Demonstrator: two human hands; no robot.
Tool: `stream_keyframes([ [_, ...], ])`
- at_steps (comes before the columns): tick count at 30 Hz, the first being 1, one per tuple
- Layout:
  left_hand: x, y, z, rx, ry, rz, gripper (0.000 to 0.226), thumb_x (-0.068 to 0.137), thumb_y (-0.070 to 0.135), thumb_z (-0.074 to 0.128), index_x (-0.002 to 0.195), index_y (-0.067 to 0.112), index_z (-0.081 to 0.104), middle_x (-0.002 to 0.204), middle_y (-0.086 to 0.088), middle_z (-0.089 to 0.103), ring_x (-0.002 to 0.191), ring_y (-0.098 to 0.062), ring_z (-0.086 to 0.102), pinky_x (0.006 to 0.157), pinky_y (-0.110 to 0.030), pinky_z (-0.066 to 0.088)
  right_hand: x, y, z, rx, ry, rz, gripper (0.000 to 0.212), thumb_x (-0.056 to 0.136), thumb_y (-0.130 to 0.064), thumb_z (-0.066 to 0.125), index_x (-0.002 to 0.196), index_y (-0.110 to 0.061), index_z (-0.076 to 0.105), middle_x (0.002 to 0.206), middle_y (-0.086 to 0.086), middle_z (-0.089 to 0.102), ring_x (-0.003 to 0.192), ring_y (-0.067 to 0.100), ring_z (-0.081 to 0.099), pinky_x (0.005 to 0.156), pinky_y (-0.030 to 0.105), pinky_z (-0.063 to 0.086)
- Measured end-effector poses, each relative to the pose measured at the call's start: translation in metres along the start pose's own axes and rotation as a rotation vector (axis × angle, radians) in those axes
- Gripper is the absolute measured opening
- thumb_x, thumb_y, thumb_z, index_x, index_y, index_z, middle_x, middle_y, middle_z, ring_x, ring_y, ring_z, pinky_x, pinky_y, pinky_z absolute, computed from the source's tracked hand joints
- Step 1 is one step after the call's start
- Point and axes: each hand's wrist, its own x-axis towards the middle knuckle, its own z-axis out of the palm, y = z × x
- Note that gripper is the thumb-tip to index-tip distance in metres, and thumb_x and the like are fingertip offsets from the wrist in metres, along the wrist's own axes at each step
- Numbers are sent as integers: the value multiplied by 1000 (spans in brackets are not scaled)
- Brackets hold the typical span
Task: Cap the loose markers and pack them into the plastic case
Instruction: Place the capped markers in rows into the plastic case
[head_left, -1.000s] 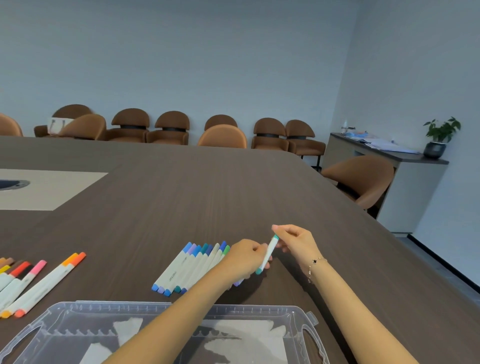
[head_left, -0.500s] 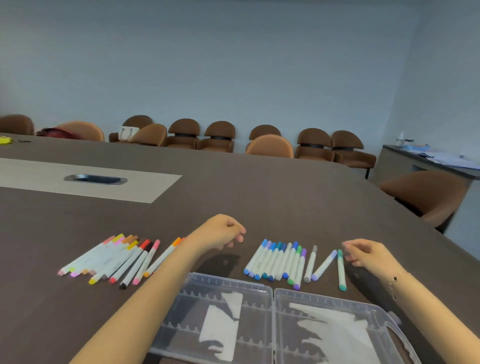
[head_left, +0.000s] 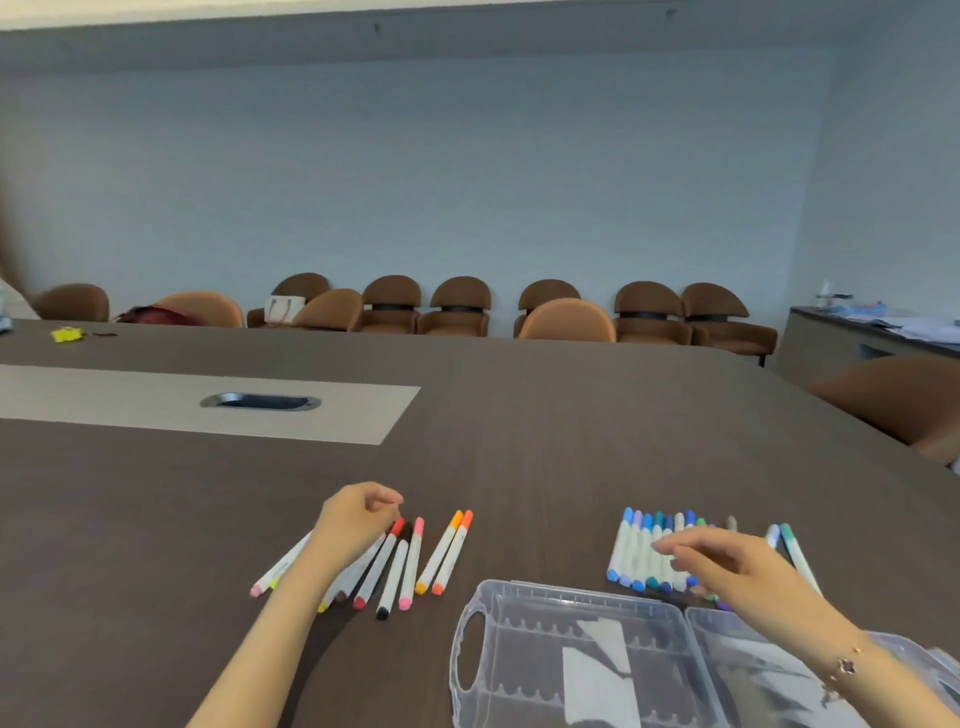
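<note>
Step now: I think the left hand is about to pick one marker from the warm pile.
How to do it well: take just one marker, pinch it near the middle, check that its cap is on tight, then lay it in a slot of the case.
Left hand (head_left: 358, 519): fingers curled over the top of the warm markers (head_left: 400, 566). I cannot tell if it grips one.
Plastic case (head_left: 519, 654): open and flat on the table (head_left: 519, 441), close to the person. No markers in it.
Blue markers (head_left: 644, 551): in a row just behind the case.
Right hand (head_left: 737, 566): fingers loose and a bit spread, over the blue row, holding nothing.
</note>
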Motion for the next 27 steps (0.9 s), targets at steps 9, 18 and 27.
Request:
stream_keyframes([
  [9, 4, -65, -41, 107, 243, 4, 13, 88, 16, 60, 98, 20, 67, 89, 4, 67, 85, -9, 57, 71, -22, 41, 10, -30, 47, -209, -127, -52, 19, 95, -25, 51, 98, -33, 67, 102, -21, 63, 96, -1, 58, 76, 5, 45],
  [18, 13, -91, -33, 305, 160, -111, 14, 89, 25, 55, 103, 23, 59, 105, -2, 49, 68, -14, 60, 61, -21, 45, 43, -83, 106, -279, -212, -174, 21, 97, -27, 46, 99, -37, 64, 106, -21, 62, 100, -4, 56, 80, 4, 44],
  [27, 20, -92, -20, 253, 63, -69, 25, 91, 29, 56, 115, 21, 58, 111, -2, 53, 77, -6, 52, 66, -14, 37, 75, -91, 148, -362, -297, -147, 21, 96, -26, 47, 105, -28, 66, 103, -13, 61, 95, 4, 57, 81, 10, 44],
])
